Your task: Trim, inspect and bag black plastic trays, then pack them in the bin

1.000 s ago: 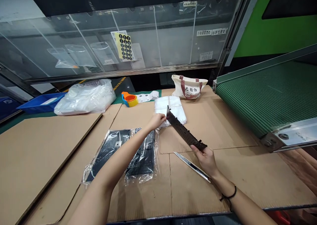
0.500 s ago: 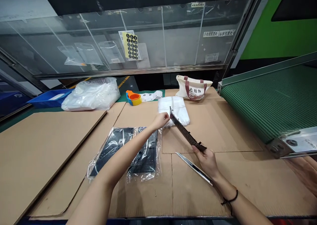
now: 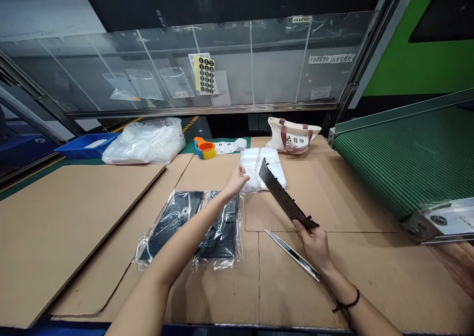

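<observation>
My right hand (image 3: 314, 242) grips the lower end of a dark, perforated strip with a notched edge (image 3: 285, 198), which slants up and away from me. Its upper end stands over a folded stack of white plastic bags (image 3: 261, 168). My left hand (image 3: 237, 180) holds nothing and is raised at the near left edge of that stack, a short way from the strip. Under my left forearm lies a clear plastic bag with black perforated parts inside (image 3: 174, 222). A steel utility knife (image 3: 292, 255) lies just below my right hand.
Cardboard sheets (image 3: 85, 227) cover the bench. Along the back are a blue bin (image 3: 87, 146), a bulging plastic bag (image 3: 146, 143), an orange and yellow tape dispenser (image 3: 205, 148), a label strip (image 3: 231, 146) and a canvas tote bag (image 3: 292, 138). A green conveyor belt (image 3: 403, 158) runs along the right.
The whole view has drifted slightly, with the scene shifting right and down. The strip's upper end has tilted further from my left hand, which has eased back from it. My right hand keeps its hold.
</observation>
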### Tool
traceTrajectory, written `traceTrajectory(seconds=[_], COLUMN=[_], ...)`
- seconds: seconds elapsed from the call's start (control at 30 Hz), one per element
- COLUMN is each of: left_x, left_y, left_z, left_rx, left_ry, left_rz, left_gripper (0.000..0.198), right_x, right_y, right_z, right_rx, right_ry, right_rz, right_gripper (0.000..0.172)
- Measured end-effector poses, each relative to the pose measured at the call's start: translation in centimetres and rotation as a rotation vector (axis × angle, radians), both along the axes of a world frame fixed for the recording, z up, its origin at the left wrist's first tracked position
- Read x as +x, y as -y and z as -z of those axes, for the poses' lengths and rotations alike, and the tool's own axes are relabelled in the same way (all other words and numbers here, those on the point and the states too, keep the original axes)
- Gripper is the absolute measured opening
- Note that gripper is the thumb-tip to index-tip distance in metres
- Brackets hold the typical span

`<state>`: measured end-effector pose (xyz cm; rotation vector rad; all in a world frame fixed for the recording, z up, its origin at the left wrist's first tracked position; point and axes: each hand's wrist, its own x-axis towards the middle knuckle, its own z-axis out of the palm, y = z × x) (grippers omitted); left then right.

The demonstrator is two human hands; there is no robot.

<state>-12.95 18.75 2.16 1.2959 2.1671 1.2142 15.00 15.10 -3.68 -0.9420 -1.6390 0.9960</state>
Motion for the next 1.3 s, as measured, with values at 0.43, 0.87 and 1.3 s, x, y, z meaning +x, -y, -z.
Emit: traceTrajectory(seconds=[0.43,0.87,1.3], left_x=[-1.0,2.1,6.1], left_y=[4.4,5.4,7.8], left_z=[0.6,-0.2,-1.4], left_rx=[-0.044,-0.192,-0.092], left_ry=[-0.224,-0.618,-0.945], left_rz=[0.132,0.380,0.362], left_gripper=[0.032,0.039,0.044], right_x=[1.4,-0.1,-3.3], right_y=[0.1,8.3,11.6], right_z=[-2.4,-2.3,-3.2], right_rx=[-0.497,-0.995,-1.155], right_ry=[-0.422,-0.711,-0.687], right_rz=[-0.012,0.065,-0.080], right_gripper=[0.041,0.046,0.047])
